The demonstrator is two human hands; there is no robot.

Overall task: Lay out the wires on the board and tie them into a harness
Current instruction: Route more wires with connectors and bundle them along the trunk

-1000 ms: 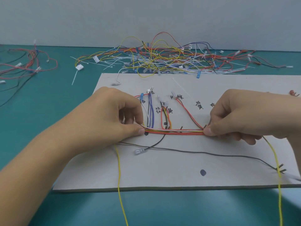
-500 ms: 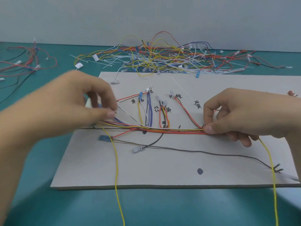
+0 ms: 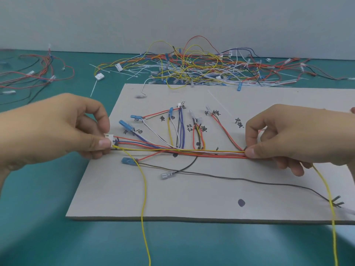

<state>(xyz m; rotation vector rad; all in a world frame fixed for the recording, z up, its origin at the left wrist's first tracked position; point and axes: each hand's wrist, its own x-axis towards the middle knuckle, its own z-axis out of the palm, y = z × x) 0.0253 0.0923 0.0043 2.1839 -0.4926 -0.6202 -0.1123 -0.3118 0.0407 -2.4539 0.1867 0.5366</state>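
The left grip (image 3: pixel 57 129) pinches the white connector (image 3: pixel 109 138) at the board's (image 3: pixel 192 198) left edge. The right grip (image 3: pixel 299 137) pinches the wires (image 3: pixel 201 152) farther right, holding them taut along the board, likely ready for tying.

Teal tabletop (image 3: pixel 57 237), plain pale grey wall (image 3: pixel 172 20) behind, even light

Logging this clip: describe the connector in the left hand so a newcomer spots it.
Find the grey board on the teal table. At its left edge, the left hand pinches a white connector. Unlike the blue terminals beside it, several wires fan from it.
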